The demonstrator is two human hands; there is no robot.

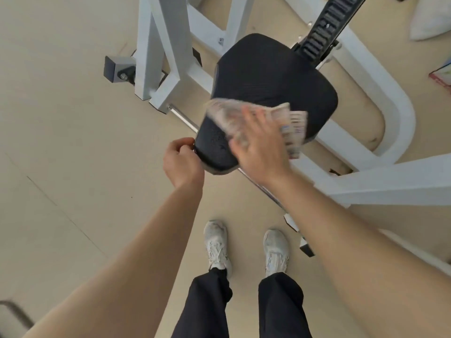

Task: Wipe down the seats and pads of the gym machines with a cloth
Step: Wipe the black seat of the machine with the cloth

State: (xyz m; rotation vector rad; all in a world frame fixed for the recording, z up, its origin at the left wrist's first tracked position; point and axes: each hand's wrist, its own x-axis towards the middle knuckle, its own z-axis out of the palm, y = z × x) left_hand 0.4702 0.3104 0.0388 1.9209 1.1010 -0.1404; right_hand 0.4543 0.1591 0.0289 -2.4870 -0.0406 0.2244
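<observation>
Wiping is the step in hand: the right hand (258, 147) lies flat on the cloth (294, 124), fingers spread and nearly straight, pressing it onto the black seat (263, 76) instead of bunching it. The blur over the hand and cloth suggests a stroke under way. The cloth lies across the seat's middle, its free end hanging over the 4 o'clock edge. The left hand (181, 162) is at the seat's narrow end, at 7 o'clock, with its fingers curled over that edge, holding it steady as far as can be told.

The seat sits at the centre of the view, running toward 1 o'clock. Its wide half at 12 o'clock shows bare, and the narrow end shows a few wet-looking specks. By my judgement the seat is partly done. The next move calls for flat pressure carried over the wide half and the narrow end, then round the side edges, with the left hand shifting off the patch it covers.

Counted: one seat, one cloth and two hands. There is one white frame (400, 111) under the seat, and one black toothed rail (324, 28) at 1 o'clock. Two pale shoes (217, 242) stand on the floor (61, 118) at 6 o'clock
</observation>
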